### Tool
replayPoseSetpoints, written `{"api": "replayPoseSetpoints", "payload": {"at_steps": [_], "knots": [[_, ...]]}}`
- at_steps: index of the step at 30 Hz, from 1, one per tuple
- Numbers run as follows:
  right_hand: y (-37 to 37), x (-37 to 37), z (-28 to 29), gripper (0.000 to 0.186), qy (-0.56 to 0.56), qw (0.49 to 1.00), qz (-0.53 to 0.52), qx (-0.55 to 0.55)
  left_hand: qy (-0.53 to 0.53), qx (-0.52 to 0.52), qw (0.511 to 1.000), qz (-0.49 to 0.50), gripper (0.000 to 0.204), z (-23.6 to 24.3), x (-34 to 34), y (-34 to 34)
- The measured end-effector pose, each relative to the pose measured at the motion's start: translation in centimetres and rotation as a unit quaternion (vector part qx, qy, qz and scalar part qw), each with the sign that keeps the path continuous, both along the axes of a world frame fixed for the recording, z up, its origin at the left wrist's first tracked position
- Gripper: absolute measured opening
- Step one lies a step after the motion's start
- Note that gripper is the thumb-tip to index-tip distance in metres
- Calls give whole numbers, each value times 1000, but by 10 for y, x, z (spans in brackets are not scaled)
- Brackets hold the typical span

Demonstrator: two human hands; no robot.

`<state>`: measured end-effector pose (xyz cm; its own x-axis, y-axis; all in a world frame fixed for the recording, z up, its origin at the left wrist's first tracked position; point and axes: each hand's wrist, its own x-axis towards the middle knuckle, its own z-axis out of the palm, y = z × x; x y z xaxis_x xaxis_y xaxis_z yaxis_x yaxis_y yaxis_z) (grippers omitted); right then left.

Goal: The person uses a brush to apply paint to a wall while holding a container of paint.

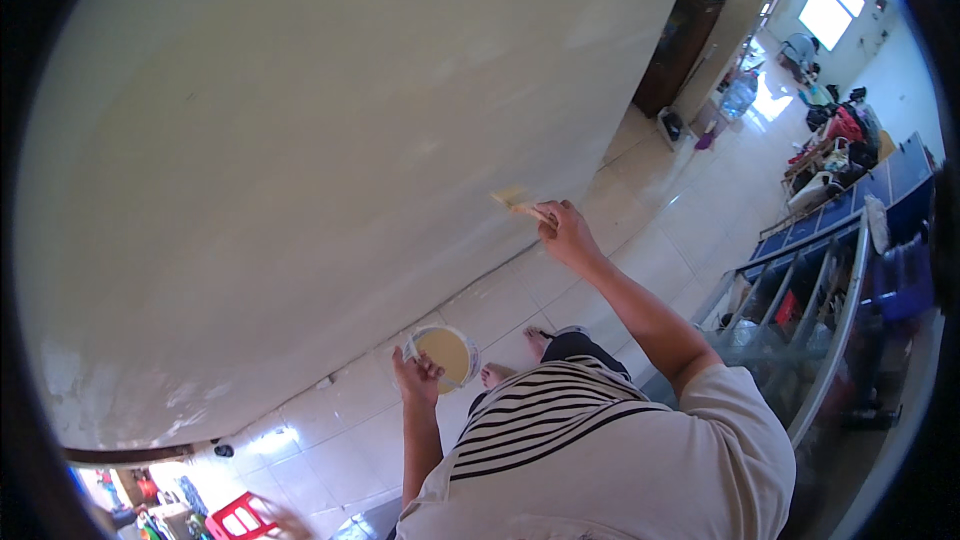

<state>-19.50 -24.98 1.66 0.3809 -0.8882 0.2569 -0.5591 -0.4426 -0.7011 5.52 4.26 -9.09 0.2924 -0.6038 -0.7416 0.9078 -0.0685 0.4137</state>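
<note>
My right hand (563, 227) is closed on the handle of a paintbrush (508, 198), its pale yellowish bristles held up against or very near the off-white wall (300, 140); I cannot tell whether they touch. Lower down, my left hand (420, 376) grips a white bucket (468, 356) by its handle or rim. The bucket holds yellowish paint or a similar liquid, and its far side is beside the foot of the wall. My bare feet (534, 340) show just past my striped shirt.
A glass cabinet (842, 300) and blue panels (880, 190) stand close on my right, with piled clothes and bags (840, 140) beyond. A tiled floor (655, 230) runs past a dark wooden door or cupboard (668, 50). A red plastic chair (228, 515) stands at the lower left.
</note>
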Motion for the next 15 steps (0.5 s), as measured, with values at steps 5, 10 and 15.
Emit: {"api": "replayPoseSetpoints", "payload": {"at_steps": [5, 10, 15], "knots": [[-45, -31, 12, 26, 59, 994, -65, -65, -13, -2, 1000, 0, 56, -20, 5, 10], [-91, -47, 20, 25, 37, 995, -75, -52, -55, 22, 998, 15, 55, -18, 12, 7], [-129, -53, 55, 24, 57, 992, -53, -102, -71, 18, 997, 39, 54, -8, 6, -1]]}}
